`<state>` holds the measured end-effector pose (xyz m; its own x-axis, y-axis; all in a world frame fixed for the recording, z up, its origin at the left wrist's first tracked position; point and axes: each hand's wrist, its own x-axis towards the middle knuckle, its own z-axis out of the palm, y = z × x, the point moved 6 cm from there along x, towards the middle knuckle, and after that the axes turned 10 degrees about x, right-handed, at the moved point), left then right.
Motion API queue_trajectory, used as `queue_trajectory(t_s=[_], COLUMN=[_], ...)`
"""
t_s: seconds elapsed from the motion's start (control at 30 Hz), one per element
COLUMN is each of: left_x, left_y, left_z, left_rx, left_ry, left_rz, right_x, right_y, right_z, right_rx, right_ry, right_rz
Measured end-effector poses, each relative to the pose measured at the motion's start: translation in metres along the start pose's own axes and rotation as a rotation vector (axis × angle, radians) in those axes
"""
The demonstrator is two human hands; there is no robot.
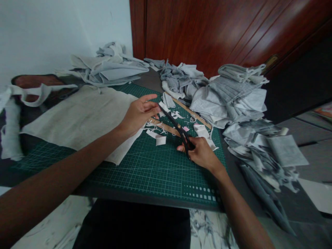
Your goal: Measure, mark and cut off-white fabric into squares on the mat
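My right hand (201, 151) is wrapped round the handles of black scissors (173, 121), whose blades point up and left. The blades look closed or nearly so. My left hand (140, 112) is by the blade tips, thumb and fingers drawn together in a pinch. A small white fabric scrap (164, 108) lies right beside those fingertips, but I cannot tell whether they grip it. Under my left wrist spreads a large cream cloth (85, 117). A wooden ruler (166, 128) passes beneath the scissors, with white thread trimmings around it.
A green cutting mat (145, 173) covers much of the dark table. Folded grey and cream cloths (111, 71) are heaped at the back left; larger fabric piles (228, 97) line the right side. A second wooden strip (193, 112) lies behind the scissors. White strips (38, 93) hang at far left.
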<state>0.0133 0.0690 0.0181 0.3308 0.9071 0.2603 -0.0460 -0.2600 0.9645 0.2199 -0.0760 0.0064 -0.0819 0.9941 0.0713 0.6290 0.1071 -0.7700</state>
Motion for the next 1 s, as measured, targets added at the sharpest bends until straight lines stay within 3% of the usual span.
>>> queue_trajectory(t_s=[0.4, 0.67, 1.0], left_x=[-0.002, -0.003, -0.005], left_y=[0.006, 0.003, -0.004], left_z=[0.001, 0.004, 0.007], left_rx=[-0.042, -0.029, -0.055], left_ry=[0.009, -0.017, -0.015], left_rz=[-0.037, -0.048, -0.063], right_x=[0.001, 0.001, -0.001], right_y=[0.000, 0.006, 0.001], right_z=[-0.002, -0.015, -0.005], right_rx=[0.030, -0.014, -0.023], right_ry=[0.049, 0.169, 0.085], right_rz=[-0.071, 0.042, 0.129])
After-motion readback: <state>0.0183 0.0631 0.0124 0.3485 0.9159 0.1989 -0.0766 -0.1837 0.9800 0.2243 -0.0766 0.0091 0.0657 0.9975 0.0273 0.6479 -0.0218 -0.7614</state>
